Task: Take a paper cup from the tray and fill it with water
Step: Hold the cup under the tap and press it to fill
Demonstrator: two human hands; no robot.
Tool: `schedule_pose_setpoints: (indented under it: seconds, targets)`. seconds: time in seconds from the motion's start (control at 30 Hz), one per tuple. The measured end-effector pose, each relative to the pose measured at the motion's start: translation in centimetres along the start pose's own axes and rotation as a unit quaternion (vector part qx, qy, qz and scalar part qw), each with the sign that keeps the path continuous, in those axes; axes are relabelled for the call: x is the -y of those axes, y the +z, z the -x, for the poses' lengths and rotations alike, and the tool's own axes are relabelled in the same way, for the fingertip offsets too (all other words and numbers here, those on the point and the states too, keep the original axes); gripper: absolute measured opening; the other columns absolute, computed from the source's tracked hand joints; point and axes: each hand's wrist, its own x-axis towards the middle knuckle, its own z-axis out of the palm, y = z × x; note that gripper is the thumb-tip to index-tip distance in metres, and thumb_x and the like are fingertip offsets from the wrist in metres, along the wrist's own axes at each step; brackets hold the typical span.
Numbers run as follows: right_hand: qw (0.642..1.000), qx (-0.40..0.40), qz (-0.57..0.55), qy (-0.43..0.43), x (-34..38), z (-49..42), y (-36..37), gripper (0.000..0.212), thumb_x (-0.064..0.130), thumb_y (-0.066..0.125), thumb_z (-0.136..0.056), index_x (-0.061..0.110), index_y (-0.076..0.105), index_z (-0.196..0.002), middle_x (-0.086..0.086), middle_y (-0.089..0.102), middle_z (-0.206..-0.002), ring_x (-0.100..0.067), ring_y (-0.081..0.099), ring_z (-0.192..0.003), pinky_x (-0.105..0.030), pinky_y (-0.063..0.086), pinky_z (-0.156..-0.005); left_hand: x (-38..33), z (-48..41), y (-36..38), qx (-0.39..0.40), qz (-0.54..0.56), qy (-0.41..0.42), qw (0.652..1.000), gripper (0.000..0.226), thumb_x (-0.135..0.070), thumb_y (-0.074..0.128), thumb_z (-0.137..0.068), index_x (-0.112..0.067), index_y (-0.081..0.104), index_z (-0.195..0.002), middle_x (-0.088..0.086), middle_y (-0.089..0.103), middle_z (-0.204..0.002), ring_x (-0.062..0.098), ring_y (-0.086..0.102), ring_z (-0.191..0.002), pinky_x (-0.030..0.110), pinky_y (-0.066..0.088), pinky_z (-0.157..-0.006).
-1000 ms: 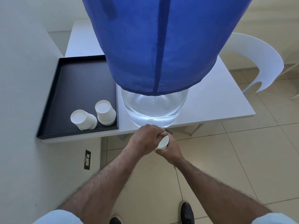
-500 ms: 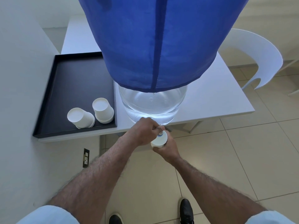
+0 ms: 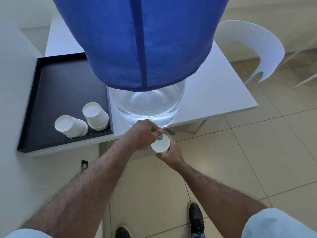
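My right hand [image 3: 169,153] holds a white paper cup [image 3: 161,144] upright just below the table's front edge, under the small tap [image 3: 159,135] of the water jug [image 3: 147,107]. My left hand [image 3: 142,133] is closed on that tap, right above the cup's mouth. The jug is clear at the bottom and wrapped in a blue cloth cover [image 3: 140,40] above. Whether water is in the cup I cannot tell. A black tray [image 3: 56,93] on the table's left holds two stacks of upside-down white cups [image 3: 96,113].
The white table [image 3: 214,93] ends just in front of the jug. A wall [image 3: 15,177] runs close on the left with a socket [image 3: 84,164] low down. A white chair [image 3: 253,47] stands at the right. Tiled floor and my black shoes [image 3: 196,219] lie below.
The cup has come more upright under the tap, its open mouth now facing me. My left hand has stayed closed on the tap. The view has shifted slightly.
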Motion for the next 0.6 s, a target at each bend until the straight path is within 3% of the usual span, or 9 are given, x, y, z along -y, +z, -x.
schedule_pose_setpoints:
  seconds: [0.1, 0.23, 0.4, 0.6]
  targets:
    - [1.0, 0.0, 0.0, 0.002, -0.4, -0.1, 0.1, 0.072, 0.002, 0.079, -0.062, 0.055, 0.051, -0.101, 0.018, 0.065, -0.098, 0.005, 0.06, -0.086, -0.012, 0.05, -0.067, -0.2, -0.2, -0.1, 0.008, -0.007, -0.009, 1.0, 0.02, -0.036, 0.06, -0.091, -0.027, 0.078, -0.093, -0.006, 0.073, -0.095, 0.011, 0.061, -0.08, 0.028, 0.049, -0.072]
    - [1.0, -0.003, 0.003, -0.001, -0.7, -0.2, 0.2, 0.07, 0.003, 0.079, -0.062, 0.053, 0.051, -0.101, 0.017, 0.065, -0.095, 0.007, 0.06, -0.084, -0.009, 0.048, -0.065, -0.2, -0.2, 0.0, 0.016, -0.005, -0.016, 1.0, 0.017, -0.036, 0.06, -0.091, -0.033, 0.074, -0.081, -0.011, 0.062, -0.071, 0.007, 0.05, -0.063, 0.024, 0.04, -0.061]
    - [1.0, -0.015, 0.005, -0.012, -1.0, -0.4, 0.4, 0.07, 0.002, 0.08, -0.06, 0.044, 0.052, -0.109, 0.011, 0.066, -0.098, 0.001, 0.061, -0.087, -0.006, 0.046, -0.064, -0.2, -0.2, 0.0, 0.006, 0.011, -0.023, 1.0, 0.018, -0.037, 0.061, -0.091, -0.028, 0.076, -0.084, -0.012, 0.061, -0.066, 0.01, 0.056, -0.069, 0.026, 0.043, -0.063]
    - [1.0, -0.014, 0.006, -0.012, -1.2, -0.7, 0.3, 0.069, 0.005, 0.08, -0.061, 0.047, 0.051, -0.106, 0.013, 0.065, -0.098, -0.003, 0.062, -0.088, -0.007, 0.047, -0.065, -0.2, -0.1, 0.3, 0.001, 0.007, -0.024, 1.0, 0.023, -0.035, 0.06, -0.091, -0.021, 0.078, -0.092, -0.008, 0.062, -0.066, 0.017, 0.059, -0.073, 0.031, 0.049, -0.071]
